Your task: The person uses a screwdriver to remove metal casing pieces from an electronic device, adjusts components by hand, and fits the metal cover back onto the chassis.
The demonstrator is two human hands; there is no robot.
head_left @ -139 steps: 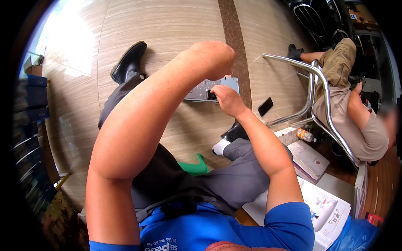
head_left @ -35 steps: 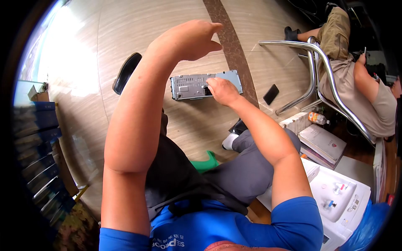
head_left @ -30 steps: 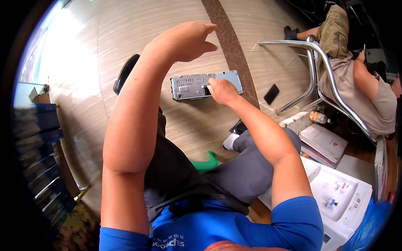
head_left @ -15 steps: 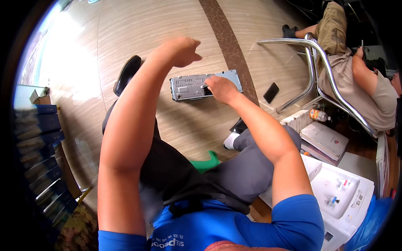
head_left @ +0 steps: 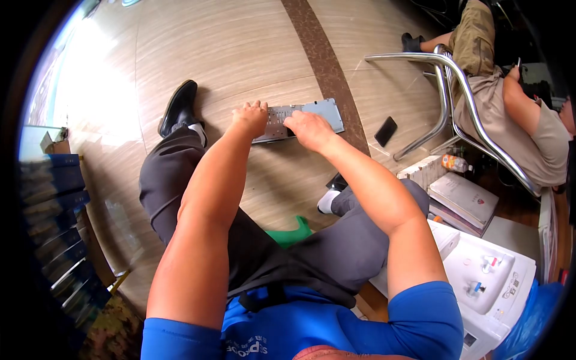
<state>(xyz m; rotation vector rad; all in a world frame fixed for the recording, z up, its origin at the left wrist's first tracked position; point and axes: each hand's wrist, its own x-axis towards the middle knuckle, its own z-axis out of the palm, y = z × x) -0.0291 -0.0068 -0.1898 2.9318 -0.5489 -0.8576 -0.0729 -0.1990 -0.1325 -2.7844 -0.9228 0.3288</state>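
A flat grey metal device case with rows of vent slots lies on the tiled floor in front of me. My left hand rests over its left end, fingers bent across the case and covering that end. Over the middle of the case is my right hand, its fingers curled down against the top. Whatever those fingertips pinch is hidden under the hand.
A black phone lies on the floor to the right, near a chrome chair frame with a seated person beyond. A green stool shows between my legs. At lower right are books, a bottle and a white water dispenser.
My left hand has come down from above the floor onto the left end of the case. My right hand stays over the case's middle. My left leg has shifted.
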